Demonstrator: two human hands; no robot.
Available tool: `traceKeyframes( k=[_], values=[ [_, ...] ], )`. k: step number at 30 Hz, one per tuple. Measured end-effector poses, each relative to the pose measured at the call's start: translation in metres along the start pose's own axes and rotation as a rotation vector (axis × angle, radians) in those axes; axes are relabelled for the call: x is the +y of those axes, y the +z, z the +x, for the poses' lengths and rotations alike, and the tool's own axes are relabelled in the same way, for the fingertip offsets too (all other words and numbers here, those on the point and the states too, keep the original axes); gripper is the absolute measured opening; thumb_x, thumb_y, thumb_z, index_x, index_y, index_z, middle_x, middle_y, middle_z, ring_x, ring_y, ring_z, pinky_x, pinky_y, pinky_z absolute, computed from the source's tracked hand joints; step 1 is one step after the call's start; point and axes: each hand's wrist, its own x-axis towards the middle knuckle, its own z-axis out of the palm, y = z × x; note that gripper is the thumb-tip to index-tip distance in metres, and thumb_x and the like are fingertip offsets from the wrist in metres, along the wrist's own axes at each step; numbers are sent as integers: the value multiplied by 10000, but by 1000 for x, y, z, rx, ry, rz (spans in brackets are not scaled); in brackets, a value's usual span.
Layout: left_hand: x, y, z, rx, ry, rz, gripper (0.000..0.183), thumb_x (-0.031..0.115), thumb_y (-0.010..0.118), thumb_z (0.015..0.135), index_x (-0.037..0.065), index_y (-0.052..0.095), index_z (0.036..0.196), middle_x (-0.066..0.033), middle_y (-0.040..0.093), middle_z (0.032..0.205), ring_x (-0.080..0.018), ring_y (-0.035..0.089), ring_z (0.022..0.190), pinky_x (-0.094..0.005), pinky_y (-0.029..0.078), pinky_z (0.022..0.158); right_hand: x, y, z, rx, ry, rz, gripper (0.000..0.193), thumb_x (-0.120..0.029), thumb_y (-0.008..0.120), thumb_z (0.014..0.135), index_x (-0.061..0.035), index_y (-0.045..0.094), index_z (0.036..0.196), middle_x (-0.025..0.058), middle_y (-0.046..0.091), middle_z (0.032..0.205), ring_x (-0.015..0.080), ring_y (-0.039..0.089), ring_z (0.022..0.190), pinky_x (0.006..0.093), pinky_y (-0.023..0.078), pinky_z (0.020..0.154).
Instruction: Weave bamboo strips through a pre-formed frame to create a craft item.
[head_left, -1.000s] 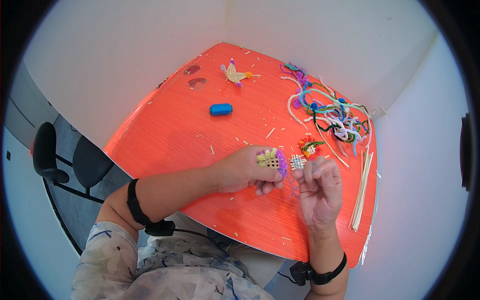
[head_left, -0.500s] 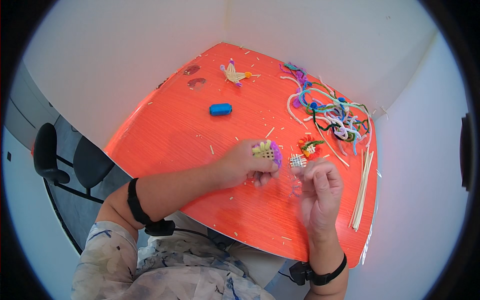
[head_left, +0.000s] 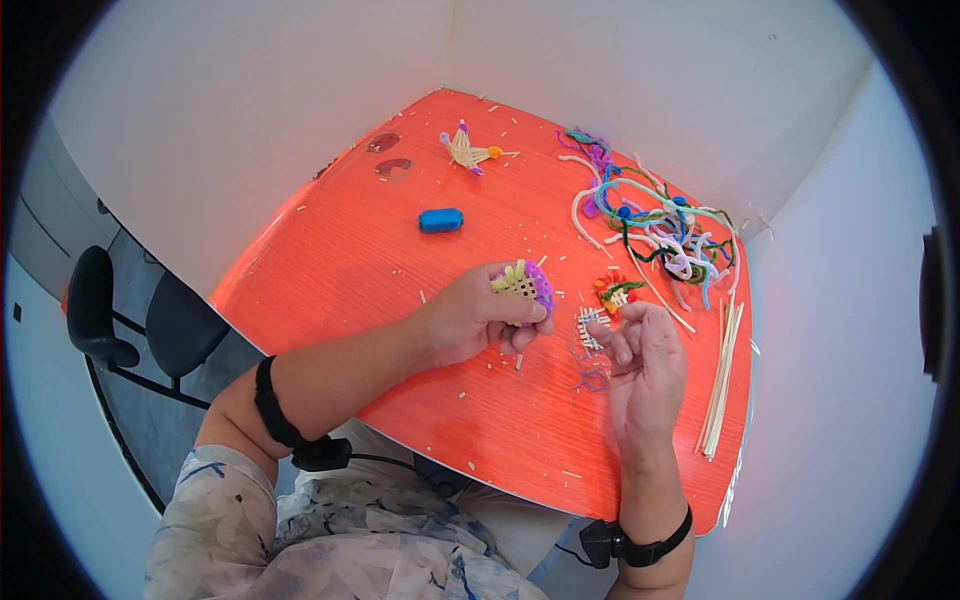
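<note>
Between the thumb and fingers of my left hand [head_left: 470, 318] is a small woven stick mat [head_left: 518, 285], its edge wrapped in purple and yellow fuzzy yarn. My right hand [head_left: 648, 370] is raised to the right of it, fingers curled and drawn together; whatever they may pinch is too small to make out. Just beside its fingertips lies a second little woven mat [head_left: 588, 326] of pale sticks with grey thread. A loose tangle of thin greyish-purple thread [head_left: 592, 378] rests on the table below that mat. Behind my right fingertips sits a red and green yarn-trimmed piece [head_left: 614, 292].
Mixed coloured yarn [head_left: 665, 230] is heaped at the back right of the red table [head_left: 340, 260]. Long thin sticks [head_left: 722, 385] lie along the right edge. Farther back are a blue bundle [head_left: 441, 220] and a stick star [head_left: 466, 150]. White panels enclose the table; stick scraps are scattered about.
My right hand has shifted slightly and its fingers have turned, showing more of the grey-threaded mat. The left hand has moved a little left with its mat, which is tilted differently.
</note>
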Motion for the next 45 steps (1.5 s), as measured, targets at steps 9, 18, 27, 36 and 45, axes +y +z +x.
traceKeyframes(
  k=[9, 18, 27, 36, 45],
  values=[
    [-2, -3, -2, 91, 4, -17, 156, 159, 642, 830, 49, 558, 901, -61, 623, 761, -97, 546, 562, -228, 418, 474, 0, -3, 2, 27, -55, -23, 252, -229, 427, 1007, -12, 537, 941, -51, 315, 651, 57, 379, 594, 355, 519, 855],
    [11, -6, -7, -324, 188, -304, 180, 181, 636, 817, 68, 514, 887, -59, 563, 722, -99, 484, 533, -257, 383, 489, 0, -3, 3, 54, -39, -58, 165, -156, 461, 988, -26, 528, 911, -46, 352, 650, 48, 368, 578, 322, 524, 818],
    [-7, 10, 2, 67, -239, 217, 123, 130, 624, 883, 48, 554, 942, -68, 661, 802, -78, 559, 548, -210, 439, 459, -2, -3, 1, -111, -115, 71, 76, -98, 505, 944, -26, 502, 918, -3, 418, 696, 72, 392, 603, 330, 509, 763],
    [-4, 20, -3, -43, -260, 293, 110, 126, 584, 885, 53, 557, 964, -27, 629, 758, -88, 568, 568, -217, 430, 486, 0, 0, -4, -493, -90, 209, 114, -122, 540, 908, -22, 509, 862, 41, 449, 760, 149, 452, 653, 342, 472, 707],
    [-10, 13, -2, -119, -170, 70, 146, 38, 580, 859, 26, 529, 996, -68, 618, 793, -125, 586, 612, -257, 483, 524, 8, -7, -2, -445, -10, -114, 206, -173, 555, 927, -25, 500, 794, 56, 491, 759, 166, 537, 687, 296, 428, 668]
  ],
)
